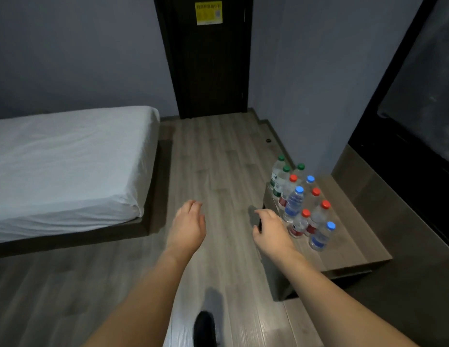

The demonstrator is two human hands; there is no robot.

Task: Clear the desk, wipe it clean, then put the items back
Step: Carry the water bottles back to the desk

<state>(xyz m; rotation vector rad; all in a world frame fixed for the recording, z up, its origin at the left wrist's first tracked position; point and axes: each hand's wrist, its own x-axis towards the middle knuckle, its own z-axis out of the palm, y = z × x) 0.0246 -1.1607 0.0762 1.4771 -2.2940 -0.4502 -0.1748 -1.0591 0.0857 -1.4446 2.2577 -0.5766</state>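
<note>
Wooden desk (pixel 348 249) beside right hand (pixel 272 230); left hand (pixel 189 225) extended, open.

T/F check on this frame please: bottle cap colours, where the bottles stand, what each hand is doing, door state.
1. The bottles stand on the desk. True.
2. All caps are red. False: green, red and blue caps show.
3. The left hand holds a bottle. False: it is open and empty, over the floor.
4. The right hand is at the desk's near edge, beside the bottles. True.
5. The door is open. False: shut.
</note>
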